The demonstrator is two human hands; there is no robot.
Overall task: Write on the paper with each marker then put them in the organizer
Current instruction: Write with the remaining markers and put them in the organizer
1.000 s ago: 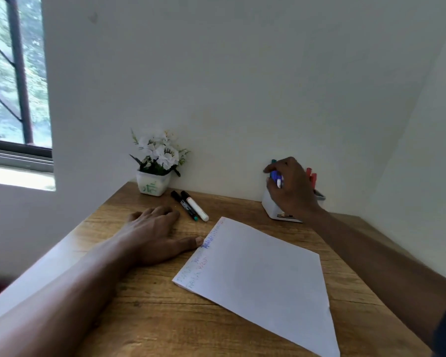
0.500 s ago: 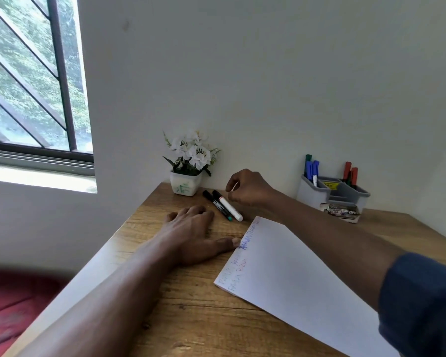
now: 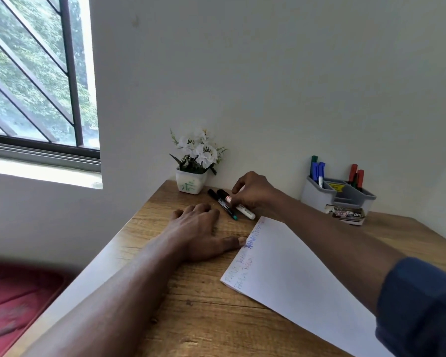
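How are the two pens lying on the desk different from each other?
The white marker has a white body with a black cap; the black marker is dark all over with a small teal end. The white marker looks fatter; the black marker looks thinner. The right hand closes its fingers on the white marker; nothing touches the black marker. Both lie side by side near the flower pot.

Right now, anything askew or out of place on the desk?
Nothing damaged or spilled. The paper lies at an angle to the desk edge, pinned by the left hand. Two markers remain loose by the flower pot, outside the organizer; the right hand is on the white one.
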